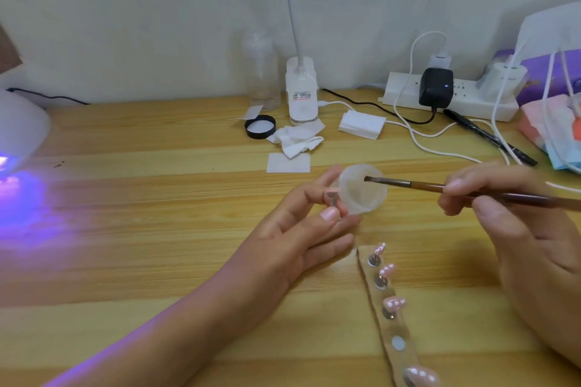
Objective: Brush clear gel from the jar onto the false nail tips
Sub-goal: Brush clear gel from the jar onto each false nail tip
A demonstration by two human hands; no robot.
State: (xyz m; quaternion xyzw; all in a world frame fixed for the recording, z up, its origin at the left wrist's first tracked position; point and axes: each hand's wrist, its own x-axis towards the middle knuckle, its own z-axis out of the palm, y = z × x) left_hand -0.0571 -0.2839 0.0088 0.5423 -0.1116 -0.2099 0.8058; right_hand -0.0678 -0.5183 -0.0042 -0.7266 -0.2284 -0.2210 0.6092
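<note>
Pale wooden table (157, 261). Holds, along the back edge, white power strip (452, 97); mid-table, black round lid (260, 126), crumpled white wipes (297, 138); near the front edge, tan strip (393, 328) of pink false nail tips (393, 303).

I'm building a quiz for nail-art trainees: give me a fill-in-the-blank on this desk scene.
1. The ___ hand grips the brush, its bristles at the mouth of the frosted jar.
2. The jar's black ___ lies on the table near the desk lamp base.
3. The strip carries ___ nail tips; one peg is bare.

Missing words: right; lid; four.
</note>
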